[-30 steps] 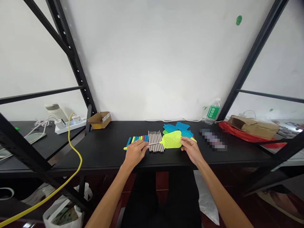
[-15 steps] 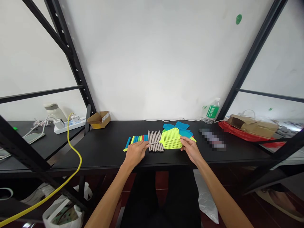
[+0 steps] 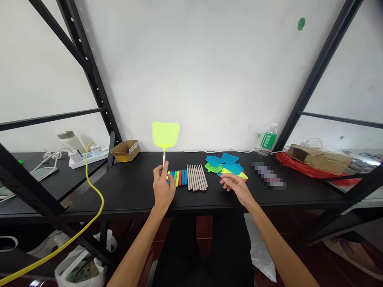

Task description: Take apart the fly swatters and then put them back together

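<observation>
tbh your L hand (image 3: 164, 191) has the yellow swatter (image 3: 165, 135) pinched by its rod, mesh at 12 o'clock, long axis approx 12–6. Your R hand (image 3: 239, 189), fingers loosely curled w/ nothing visible in them, is well apart at 3 o'clock from that grip.

Swatter (image 3: 165, 134) partly hidden by left hand (image 3: 163, 192), pixelated object (image 3: 269, 175) blurred, yellow cable (image 3: 87, 175) cropped

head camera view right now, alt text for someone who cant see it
The left hand holds up a yellow-green fly swatter; the right hand hovers by colourful swatter heads, with metal rods between the hands.
</observation>
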`<state>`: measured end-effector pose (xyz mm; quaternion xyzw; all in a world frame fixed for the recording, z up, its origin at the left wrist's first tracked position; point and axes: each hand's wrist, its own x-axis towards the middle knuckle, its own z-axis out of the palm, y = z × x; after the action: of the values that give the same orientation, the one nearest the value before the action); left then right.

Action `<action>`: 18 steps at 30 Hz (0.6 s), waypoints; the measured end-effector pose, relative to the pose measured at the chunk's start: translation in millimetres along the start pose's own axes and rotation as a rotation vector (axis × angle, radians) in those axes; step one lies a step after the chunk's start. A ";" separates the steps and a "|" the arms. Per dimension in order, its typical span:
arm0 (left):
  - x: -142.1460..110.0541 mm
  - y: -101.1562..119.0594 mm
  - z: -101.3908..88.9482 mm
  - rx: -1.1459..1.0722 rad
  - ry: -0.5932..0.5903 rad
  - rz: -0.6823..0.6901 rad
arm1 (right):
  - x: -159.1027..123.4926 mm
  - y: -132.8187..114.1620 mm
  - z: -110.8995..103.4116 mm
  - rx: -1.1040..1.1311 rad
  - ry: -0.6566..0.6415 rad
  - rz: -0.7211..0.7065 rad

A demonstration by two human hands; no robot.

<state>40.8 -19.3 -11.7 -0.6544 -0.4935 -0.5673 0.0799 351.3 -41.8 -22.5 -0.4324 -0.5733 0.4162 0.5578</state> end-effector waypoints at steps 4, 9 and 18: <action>2.2 0.0 -2.9 -0.054 0.007 -0.171 | 0.5 2.4 -0.3 -0.004 -0.003 -0.004; 4.0 0.1 -5.7 -0.113 0.013 -0.262 | 1.2 3.0 0.2 -0.006 -0.014 -0.007; 5.5 1.0 -7.1 -0.111 0.024 -0.210 | 0.7 2.1 0.0 -0.014 -0.018 -0.008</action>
<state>36.1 -21.5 -4.2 -0.5960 -0.5260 -0.6067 -0.0105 351.4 -40.5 -24.4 -0.4301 -0.5829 0.4138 0.5513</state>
